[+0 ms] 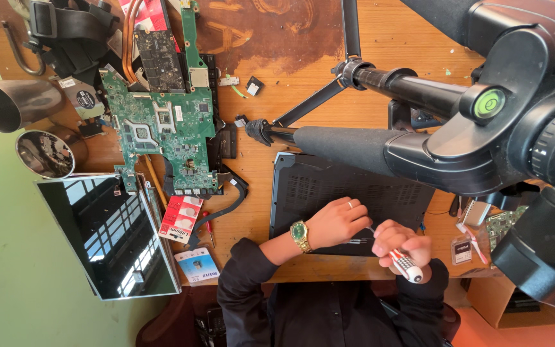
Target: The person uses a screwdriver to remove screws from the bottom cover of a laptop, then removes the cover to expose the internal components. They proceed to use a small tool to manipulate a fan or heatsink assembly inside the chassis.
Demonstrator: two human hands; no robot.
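Observation:
A black laptop [329,186] lies bottom-up on the wooden table [406,38], close to the near edge. My left hand [336,222], with a gold watch on its wrist, rests on the laptop's base. Its curled fingertips meet the thin metal shaft of a screwdriver [406,263]. My right hand [401,243] grips the screwdriver's red-and-white handle just right of the left hand, and the tip points down at the laptop's near edge. The tip itself is hidden by my fingers.
A black tripod [367,141] with a green bubble level stretches over the laptop from the right. A green motherboard [162,122] and a loose screen panel [110,231] lie to the left, beside coin-cell packs [180,218] and two metal cups [8,103]. Small parts lie at the right [462,249].

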